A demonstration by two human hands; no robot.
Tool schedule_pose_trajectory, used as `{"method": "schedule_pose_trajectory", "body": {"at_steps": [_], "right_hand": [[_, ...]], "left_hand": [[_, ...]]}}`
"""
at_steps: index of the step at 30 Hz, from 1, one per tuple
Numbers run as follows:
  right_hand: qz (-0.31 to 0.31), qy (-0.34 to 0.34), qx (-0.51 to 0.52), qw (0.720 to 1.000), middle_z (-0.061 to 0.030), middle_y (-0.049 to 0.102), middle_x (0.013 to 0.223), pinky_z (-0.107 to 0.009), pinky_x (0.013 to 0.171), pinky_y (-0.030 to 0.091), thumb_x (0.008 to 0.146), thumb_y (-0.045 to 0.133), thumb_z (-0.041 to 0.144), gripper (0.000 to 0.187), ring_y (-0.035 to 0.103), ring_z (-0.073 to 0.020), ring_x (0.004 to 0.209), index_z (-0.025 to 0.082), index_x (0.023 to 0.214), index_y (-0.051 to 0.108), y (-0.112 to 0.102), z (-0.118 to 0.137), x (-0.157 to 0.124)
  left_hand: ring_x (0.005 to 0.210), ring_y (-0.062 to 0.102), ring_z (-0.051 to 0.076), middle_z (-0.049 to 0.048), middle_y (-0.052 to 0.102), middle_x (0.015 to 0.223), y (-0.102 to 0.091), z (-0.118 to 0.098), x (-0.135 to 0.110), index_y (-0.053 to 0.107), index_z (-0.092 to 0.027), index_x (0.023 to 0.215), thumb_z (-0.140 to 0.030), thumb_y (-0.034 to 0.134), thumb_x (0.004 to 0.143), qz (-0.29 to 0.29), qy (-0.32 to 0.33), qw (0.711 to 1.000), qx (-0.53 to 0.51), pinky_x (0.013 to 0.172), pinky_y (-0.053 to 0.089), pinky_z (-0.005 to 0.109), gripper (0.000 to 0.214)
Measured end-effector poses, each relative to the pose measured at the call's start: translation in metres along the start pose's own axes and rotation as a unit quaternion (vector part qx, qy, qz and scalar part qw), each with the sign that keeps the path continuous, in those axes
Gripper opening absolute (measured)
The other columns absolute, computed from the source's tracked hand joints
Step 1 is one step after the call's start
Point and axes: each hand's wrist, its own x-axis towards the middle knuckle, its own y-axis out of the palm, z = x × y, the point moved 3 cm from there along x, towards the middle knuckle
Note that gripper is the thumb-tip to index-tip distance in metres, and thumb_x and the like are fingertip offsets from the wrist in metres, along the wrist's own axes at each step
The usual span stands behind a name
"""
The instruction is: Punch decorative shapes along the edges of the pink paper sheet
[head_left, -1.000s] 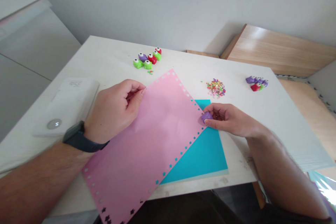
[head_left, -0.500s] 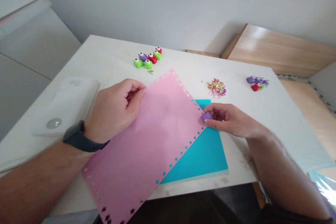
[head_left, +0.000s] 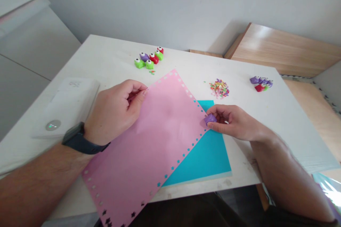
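A pink paper sheet [head_left: 149, 142] lies slantwise on the white table [head_left: 106, 56], with small star holes punched along its edges. My left hand [head_left: 117, 110], a dark watch on its wrist, pinches the sheet's upper left edge with curled fingers. My right hand [head_left: 234, 122] is closed round a small purple paper punch [head_left: 210, 118] set on the sheet's right edge. A teal sheet [head_left: 205, 156] lies under the pink one.
Green, red and purple punches [head_left: 149, 59] cluster at the table's far side. A heap of coloured paper bits [head_left: 219, 88] and another group of punches [head_left: 261, 83] lie to the right. A white device [head_left: 66, 106] sits at the left. Wooden boards [head_left: 282, 49] lean behind the table.
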Motion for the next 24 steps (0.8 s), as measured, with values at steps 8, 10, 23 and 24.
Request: {"method": "schedule_pose_trajectory", "body": {"at_steps": [8,10,23,24], "right_hand": [[-0.011,-0.003,-0.003,1.000,-0.0054,0.074,0.090,-0.031,0.063,0.047,0.090,0.074,0.049,0.035,0.060,-0.0161,0.073,0.019,0.107,0.069,0.0009,0.0032,-0.0003],[-0.013,0.001,-0.004,1.000,-0.0051,0.073,0.089,-0.030,0.061,0.046,0.090,0.075,0.049,0.035,0.059,-0.0154,0.072,0.018,0.107,0.069,0.0012,0.0040,-0.0003],[0.002,-0.005,-0.005,1.000,-0.0056,0.074,0.090,-0.030,0.062,0.046,0.091,0.074,0.047,0.034,0.059,-0.0148,0.071,0.017,0.106,0.070,0.0009,0.0020,0.0008],[0.005,-0.006,-0.005,1.000,-0.0056,0.074,0.090,-0.030,0.062,0.046,0.091,0.074,0.047,0.034,0.060,-0.0148,0.071,0.017,0.106,0.070,0.0012,0.0020,0.0007]], "left_hand": [[0.088,0.069,0.017,0.0009,0.075,0.103,0.0010,0.0002,-0.0002,0.067,-0.023,0.113,-0.042,0.053,0.103,-0.002,0.004,1.000,-0.004,0.083,0.049,0.027,0.026],[0.086,0.069,0.016,-0.0002,0.075,0.099,0.0021,0.0018,0.0003,0.068,-0.024,0.110,-0.040,0.055,0.102,-0.016,0.013,1.000,0.000,0.080,0.049,0.026,0.022],[0.087,0.069,0.016,0.0003,0.076,0.100,0.0041,0.0023,0.0002,0.068,-0.023,0.111,-0.038,0.056,0.102,-0.021,0.012,1.000,0.000,0.080,0.048,0.026,0.022],[0.088,0.069,0.016,0.0004,0.076,0.101,0.0041,0.0020,0.0003,0.068,-0.023,0.111,-0.038,0.055,0.102,-0.020,0.011,1.000,0.000,0.081,0.048,0.026,0.022]]}}
